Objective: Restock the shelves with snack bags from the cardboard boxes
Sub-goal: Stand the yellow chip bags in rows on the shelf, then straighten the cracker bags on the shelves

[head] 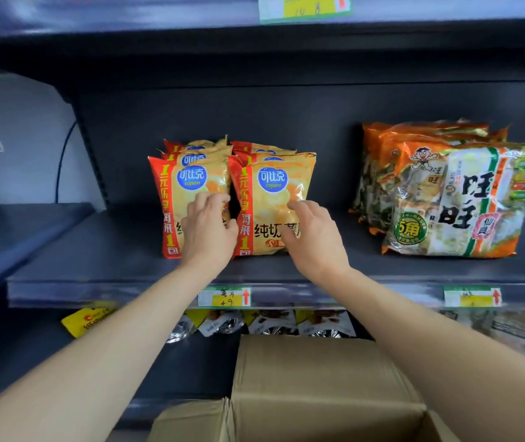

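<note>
Head view: left grip [208,228] and right grip [313,237], both spread, are pressing the front bags [270,193]; these are probably light, puffy and crushable, best pinched at the top seam

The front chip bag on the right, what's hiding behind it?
More bags of the same chips stand behind the front chip bag; only their tops peek over. Their lower parts, and how far back the row goes, are hidden by it and the right hand.

Yellow-red chip bags [273,189] upright on shelf [95,250].
</note>
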A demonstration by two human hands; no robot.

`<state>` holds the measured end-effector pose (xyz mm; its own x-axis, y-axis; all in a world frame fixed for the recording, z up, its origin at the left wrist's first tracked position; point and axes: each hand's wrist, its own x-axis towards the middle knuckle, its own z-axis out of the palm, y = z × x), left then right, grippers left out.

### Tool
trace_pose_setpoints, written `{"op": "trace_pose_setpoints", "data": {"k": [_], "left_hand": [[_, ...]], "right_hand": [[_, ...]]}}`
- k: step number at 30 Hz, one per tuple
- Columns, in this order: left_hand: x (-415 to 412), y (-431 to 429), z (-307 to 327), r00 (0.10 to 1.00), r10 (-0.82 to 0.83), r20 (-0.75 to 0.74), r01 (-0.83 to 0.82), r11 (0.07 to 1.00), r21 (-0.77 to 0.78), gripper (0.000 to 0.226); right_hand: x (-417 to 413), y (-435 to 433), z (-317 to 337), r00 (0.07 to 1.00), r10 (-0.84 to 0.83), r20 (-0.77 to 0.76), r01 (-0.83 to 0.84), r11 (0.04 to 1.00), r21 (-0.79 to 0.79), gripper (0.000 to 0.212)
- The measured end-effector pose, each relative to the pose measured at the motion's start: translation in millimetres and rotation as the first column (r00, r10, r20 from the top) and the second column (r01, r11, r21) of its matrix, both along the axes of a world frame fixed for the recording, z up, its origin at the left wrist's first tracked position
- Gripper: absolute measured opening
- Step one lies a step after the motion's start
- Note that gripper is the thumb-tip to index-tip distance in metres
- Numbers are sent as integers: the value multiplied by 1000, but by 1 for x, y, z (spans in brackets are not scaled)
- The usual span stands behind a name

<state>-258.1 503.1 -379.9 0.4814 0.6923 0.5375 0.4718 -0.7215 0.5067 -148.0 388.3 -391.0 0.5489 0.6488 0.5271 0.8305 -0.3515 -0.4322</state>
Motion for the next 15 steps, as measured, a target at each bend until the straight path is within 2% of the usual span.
{"op": "trace_pose_setpoints", "data": {"k": [4, 7, 9, 12, 15], "left_hand": [[-1, -30, 32, 990, -129, -54, 132, 989, 62, 34], [-13, -48, 65, 962, -228, -153, 244, 965, 95, 32], [-23, -54, 94, 913, -297, -280, 332, 939, 86, 33], [-36, -62, 146, 814, -364, -452, 414, 910, 14, 39], [-46, -72, 206, 730, -386, -565, 419, 905, -77, 44]], "right_hand": [[-6, -15, 27, 996, 48, 76, -45, 998, -40, 38], [-7, -36, 62, 989, 100, 104, -85, 986, -143, 34], [-10, -52, 95, 986, 146, 84, -115, 947, -299, 42], [-15, -70, 152, 979, 200, 40, -149, 834, -531, 45], [-21, -79, 216, 974, 224, 15, -172, 789, -589, 43]]}}
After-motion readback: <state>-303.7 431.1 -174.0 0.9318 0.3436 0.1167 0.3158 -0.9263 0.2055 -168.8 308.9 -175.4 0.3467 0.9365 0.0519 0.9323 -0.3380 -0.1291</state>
